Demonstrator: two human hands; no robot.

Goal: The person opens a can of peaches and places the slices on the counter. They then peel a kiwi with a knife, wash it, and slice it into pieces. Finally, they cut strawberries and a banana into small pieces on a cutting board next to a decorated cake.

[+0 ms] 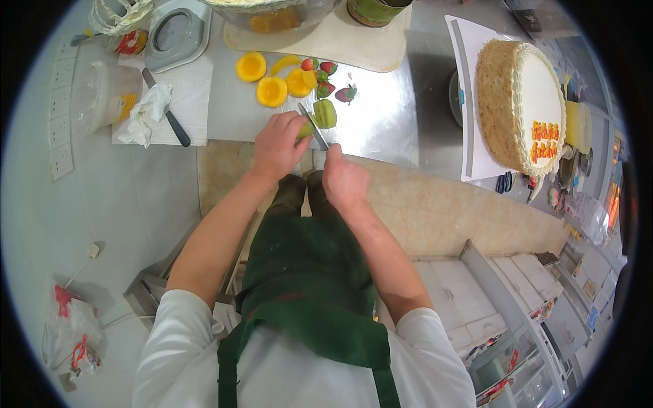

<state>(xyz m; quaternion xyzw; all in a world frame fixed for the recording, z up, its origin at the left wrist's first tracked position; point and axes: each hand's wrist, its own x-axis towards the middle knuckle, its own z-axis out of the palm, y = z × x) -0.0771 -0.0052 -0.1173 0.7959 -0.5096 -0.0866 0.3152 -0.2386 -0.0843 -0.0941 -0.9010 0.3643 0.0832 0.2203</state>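
Observation:
My left hand holds a piece of green kiwi fruit at the front edge of a steel worktop. A small knife is in my right hand, its blade against the right side of that piece. Touching or close to the blade on its far side is another peeled kiwi piece, with cut lines across it. Farther back lie yellow peach halves, a curved yellow slice and several strawberries. How far the blade has entered the kiwi is hidden by my fingers.
A glass bowl and a green tin stand on a cream board at the back. To the right is a large decorated cake on a white board. A dark-handled spatula and crumpled white tissue lie left.

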